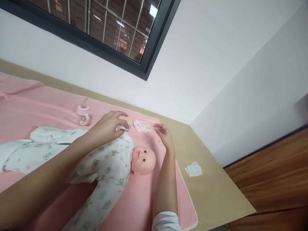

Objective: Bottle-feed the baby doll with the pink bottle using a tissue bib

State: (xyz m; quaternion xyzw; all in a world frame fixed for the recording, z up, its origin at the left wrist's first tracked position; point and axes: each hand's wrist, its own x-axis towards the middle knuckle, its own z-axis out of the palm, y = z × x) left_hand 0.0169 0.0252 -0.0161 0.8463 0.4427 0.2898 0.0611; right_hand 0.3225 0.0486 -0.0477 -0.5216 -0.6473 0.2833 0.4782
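Observation:
A baby doll (143,160) in white printed pyjamas (113,166) lies face up, its head toward the right. Over the doll's chest and shoulder, my left hand (112,125) is curled with thumb and fingers around a small, whitish, see-through piece (123,128), too small to name. Beyond the doll's head, my right hand (165,134) has its fingertips pinched on a thin white stick (157,128). Between the two hands a small clear plastic packet (143,125) rests on the pink blanket (141,195); its contents are blurred.
A pink-lidded baby bottle (83,115) with handles stands on the blanket behind the doll. On the tan tabletop (216,195) at right lies a folded white tissue (193,169). A white wall (168,93) and a dark-framed window (144,70) bound the far side.

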